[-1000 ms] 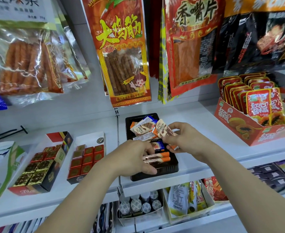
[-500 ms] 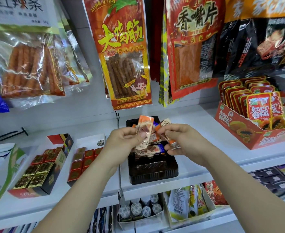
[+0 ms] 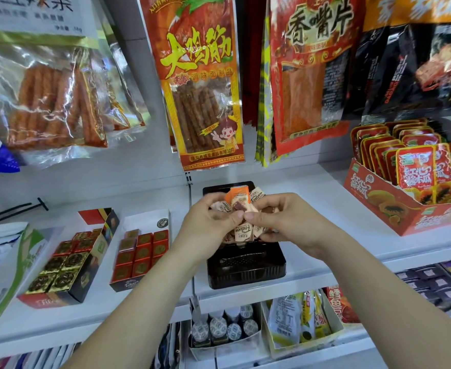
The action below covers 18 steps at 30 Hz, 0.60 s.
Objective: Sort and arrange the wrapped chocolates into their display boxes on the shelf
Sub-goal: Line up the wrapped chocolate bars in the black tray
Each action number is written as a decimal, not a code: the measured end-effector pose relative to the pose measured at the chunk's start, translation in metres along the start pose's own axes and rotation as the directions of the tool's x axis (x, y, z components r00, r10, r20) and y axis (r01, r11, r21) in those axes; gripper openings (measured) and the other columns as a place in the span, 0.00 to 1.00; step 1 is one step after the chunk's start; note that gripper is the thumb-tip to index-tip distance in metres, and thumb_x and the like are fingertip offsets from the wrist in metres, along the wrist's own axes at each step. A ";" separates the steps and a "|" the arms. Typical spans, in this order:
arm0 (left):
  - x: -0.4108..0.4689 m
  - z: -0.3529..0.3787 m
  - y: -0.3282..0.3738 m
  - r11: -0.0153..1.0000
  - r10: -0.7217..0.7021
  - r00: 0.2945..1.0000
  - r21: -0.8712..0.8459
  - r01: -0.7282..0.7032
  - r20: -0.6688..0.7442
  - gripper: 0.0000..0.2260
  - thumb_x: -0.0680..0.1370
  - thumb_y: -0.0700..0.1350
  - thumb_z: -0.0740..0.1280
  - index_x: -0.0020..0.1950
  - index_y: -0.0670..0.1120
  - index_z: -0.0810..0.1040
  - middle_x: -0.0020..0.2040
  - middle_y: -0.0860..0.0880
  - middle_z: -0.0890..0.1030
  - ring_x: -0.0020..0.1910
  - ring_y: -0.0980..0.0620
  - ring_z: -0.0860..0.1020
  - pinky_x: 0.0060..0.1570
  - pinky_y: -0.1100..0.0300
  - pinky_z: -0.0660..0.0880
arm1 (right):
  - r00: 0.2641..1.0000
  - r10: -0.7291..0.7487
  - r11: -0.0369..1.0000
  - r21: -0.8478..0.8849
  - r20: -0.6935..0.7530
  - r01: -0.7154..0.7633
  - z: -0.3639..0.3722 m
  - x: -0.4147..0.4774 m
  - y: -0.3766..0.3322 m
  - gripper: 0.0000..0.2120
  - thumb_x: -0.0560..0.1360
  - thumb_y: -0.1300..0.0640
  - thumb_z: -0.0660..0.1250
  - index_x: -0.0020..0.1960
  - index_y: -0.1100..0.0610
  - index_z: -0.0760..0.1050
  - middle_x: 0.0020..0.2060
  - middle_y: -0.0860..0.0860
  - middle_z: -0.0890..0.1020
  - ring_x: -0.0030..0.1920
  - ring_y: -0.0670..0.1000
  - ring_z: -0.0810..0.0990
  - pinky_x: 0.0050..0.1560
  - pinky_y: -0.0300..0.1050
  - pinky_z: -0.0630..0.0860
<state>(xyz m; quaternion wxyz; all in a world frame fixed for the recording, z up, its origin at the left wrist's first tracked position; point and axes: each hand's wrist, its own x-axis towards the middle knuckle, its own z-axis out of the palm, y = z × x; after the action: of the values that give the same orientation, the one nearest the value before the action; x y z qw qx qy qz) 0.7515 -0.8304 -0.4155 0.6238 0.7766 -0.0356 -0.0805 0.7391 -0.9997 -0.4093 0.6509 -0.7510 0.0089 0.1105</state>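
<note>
Above a black plastic tray on the white shelf, both hands hold a bunch of wrapped chocolates in orange, white and brown wrappers. My left hand grips the bunch from the left, and my right hand grips it from the right, thumbs meeting in the middle. The front half of the tray shows bare. Left of it stand two display boxes: one with red-and-gold squares, one with gold and red foil squares.
Large snack bags hang from the back wall right above the tray. A red carton of papaya packets stands at the right. The shelf edge runs below the tray, with bottles and packets on the lower shelf.
The chocolates lay in the tray a second ago. Both hands lifted them out and came together, and now hold them as one bunch above the tray.
</note>
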 end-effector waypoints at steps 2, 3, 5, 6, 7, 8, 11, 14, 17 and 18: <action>0.001 -0.007 0.002 0.989 0.087 0.996 0.120 -0.088 0.009 0.25 0.74 0.46 0.73 0.67 0.58 0.69 0.46 0.47 0.83 0.45 0.54 0.82 0.50 0.56 0.79 | 1.000 -0.002 0.999 -0.047 0.017 0.003 -0.001 -0.001 -0.002 0.11 0.71 0.57 0.74 0.51 0.61 0.81 0.39 0.52 0.79 0.35 0.43 0.79 0.38 0.37 0.78; 0.000 -0.010 0.003 0.977 0.128 0.991 0.167 -0.134 0.044 0.26 0.74 0.46 0.72 0.67 0.62 0.68 0.46 0.48 0.82 0.43 0.55 0.81 0.49 0.58 0.79 | 1.000 -0.007 0.998 -0.067 0.025 0.009 -0.002 -0.003 -0.004 0.11 0.71 0.57 0.75 0.50 0.61 0.81 0.38 0.52 0.79 0.34 0.43 0.79 0.37 0.36 0.78; -0.001 -0.013 0.005 0.951 0.182 0.976 0.231 -0.206 0.120 0.23 0.74 0.45 0.72 0.63 0.66 0.70 0.47 0.51 0.80 0.42 0.55 0.79 0.45 0.61 0.78 | 0.999 -0.023 0.993 -0.111 0.039 0.027 -0.003 -0.005 -0.008 0.09 0.70 0.57 0.75 0.48 0.60 0.82 0.35 0.50 0.79 0.32 0.42 0.78 0.34 0.35 0.76; -0.001 -0.014 0.006 0.947 0.198 0.971 0.231 -0.225 0.134 0.21 0.74 0.45 0.72 0.61 0.66 0.72 0.46 0.53 0.79 0.42 0.55 0.79 0.43 0.62 0.78 | 0.999 -0.030 0.990 -0.136 0.044 0.036 -0.003 -0.006 -0.009 0.08 0.70 0.58 0.75 0.47 0.60 0.82 0.34 0.50 0.79 0.31 0.41 0.77 0.33 0.34 0.75; -0.002 -0.014 0.005 0.949 0.206 0.969 0.214 -0.231 0.134 0.20 0.74 0.44 0.72 0.59 0.65 0.74 0.45 0.53 0.79 0.41 0.54 0.80 0.42 0.62 0.78 | 0.998 -0.035 0.987 -0.154 0.045 0.041 -0.004 -0.006 -0.010 0.08 0.70 0.57 0.75 0.47 0.60 0.82 0.33 0.50 0.79 0.30 0.41 0.77 0.33 0.34 0.75; -0.002 -0.014 0.005 0.954 0.204 0.971 0.195 -0.226 0.125 0.20 0.74 0.43 0.73 0.58 0.66 0.75 0.44 0.52 0.80 0.40 0.54 0.81 0.40 0.62 0.79 | 0.998 -0.036 0.986 -0.161 0.044 0.042 -0.004 -0.006 -0.010 0.08 0.70 0.57 0.75 0.47 0.60 0.82 0.33 0.50 0.79 0.30 0.41 0.76 0.33 0.34 0.74; -0.001 -0.017 0.001 0.922 0.225 0.971 0.304 -0.238 0.078 0.21 0.73 0.47 0.74 0.58 0.69 0.74 0.42 0.53 0.82 0.40 0.55 0.82 0.44 0.56 0.80 | 0.999 -0.011 0.992 -0.129 0.036 0.015 -0.004 -0.006 -0.009 0.09 0.70 0.58 0.75 0.47 0.61 0.82 0.35 0.52 0.80 0.30 0.42 0.77 0.32 0.34 0.74; -0.004 -0.021 0.002 0.798 0.288 0.955 0.535 -0.278 0.068 0.19 0.73 0.50 0.73 0.60 0.67 0.74 0.39 0.57 0.83 0.39 0.60 0.81 0.45 0.59 0.78 | 0.999 0.032 0.996 -0.084 0.031 -0.029 -0.004 -0.005 -0.007 0.08 0.70 0.59 0.75 0.47 0.61 0.82 0.36 0.53 0.79 0.31 0.45 0.76 0.32 0.35 0.73; -0.005 -0.021 0.002 0.763 0.309 0.950 0.582 -0.280 0.052 0.09 0.74 0.50 0.72 0.50 0.61 0.75 0.37 0.56 0.81 0.37 0.60 0.79 0.38 0.61 0.75 | 0.999 0.046 0.998 -0.049 0.011 -0.046 -0.006 -0.005 -0.008 0.02 0.71 0.59 0.74 0.42 0.58 0.82 0.36 0.54 0.79 0.31 0.45 0.76 0.31 0.35 0.73; -0.004 -0.023 0.001 0.765 0.296 0.953 0.583 -0.273 0.057 0.07 0.74 0.50 0.72 0.47 0.58 0.76 0.38 0.55 0.80 0.37 0.59 0.78 0.38 0.61 0.74 | 0.999 0.037 0.998 -0.048 -0.006 -0.037 -0.007 -0.005 -0.008 0.02 0.72 0.60 0.73 0.42 0.58 0.82 0.35 0.54 0.79 0.30 0.45 0.76 0.31 0.35 0.73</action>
<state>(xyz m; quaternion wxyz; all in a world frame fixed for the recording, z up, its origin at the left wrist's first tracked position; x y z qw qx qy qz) 0.7515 -0.8082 -0.4096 0.3600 0.9173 -0.1640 0.0448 0.7365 -1.0058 -0.3995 0.6304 -0.7665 0.0216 0.1210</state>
